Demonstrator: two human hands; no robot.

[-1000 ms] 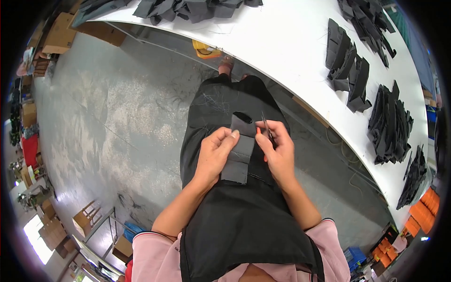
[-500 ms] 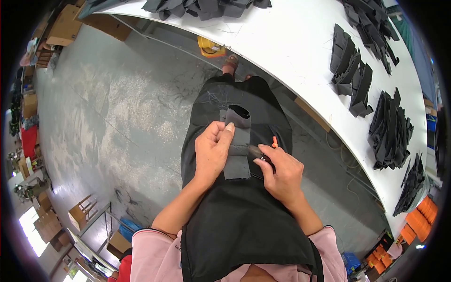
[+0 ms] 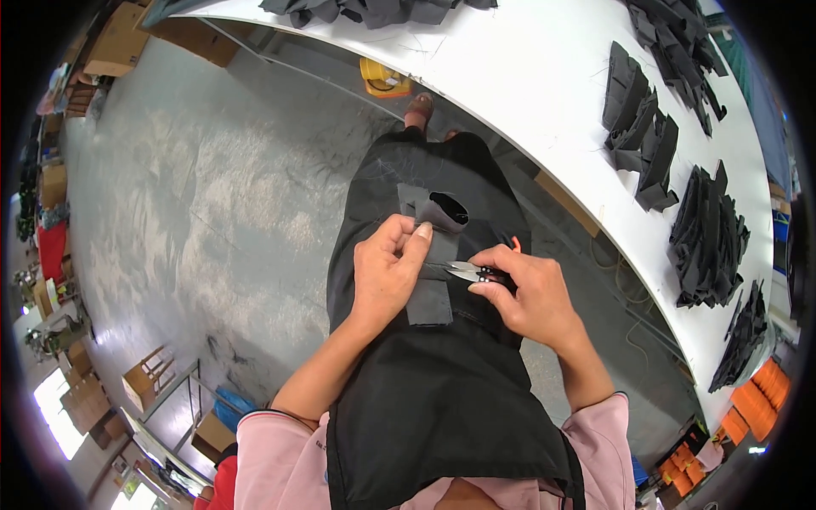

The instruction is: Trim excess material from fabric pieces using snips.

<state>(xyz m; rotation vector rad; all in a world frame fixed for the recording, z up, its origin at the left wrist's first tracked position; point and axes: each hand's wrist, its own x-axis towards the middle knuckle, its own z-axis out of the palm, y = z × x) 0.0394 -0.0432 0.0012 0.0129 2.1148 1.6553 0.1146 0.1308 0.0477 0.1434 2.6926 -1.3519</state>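
My left hand point(image 3: 384, 268) pinches a dark grey fabric strip point(image 3: 430, 306) between thumb and fingers, above my lap. The strip's upper part curls over into a loop, and its lower end hangs flat over the black apron point(image 3: 442, 387). In my right hand point(image 3: 534, 293) is a pair of thread snips point(image 3: 463, 271) with shiny blades and dark handles. The blades point left and lie over the middle of the strip, close to the left fingertips. Whether they touch a thread, I cannot tell. A small orange piece point(image 3: 516, 244) shows just beyond the right fingers.
A white table point(image 3: 527, 93) curves along the far side and right, bearing several heaps of dark fabric pieces point(image 3: 710, 234). Beneath its edge stands a yellow object point(image 3: 382, 78). Orange bundles point(image 3: 761, 399) lie at the far right, and cardboard boxes point(image 3: 115, 38) at the far left.
My right hand has shifted right and the snips' blades, blurred before, now show clearly. The strip's looped top has swung to the right. My left hand keeps its pinch.
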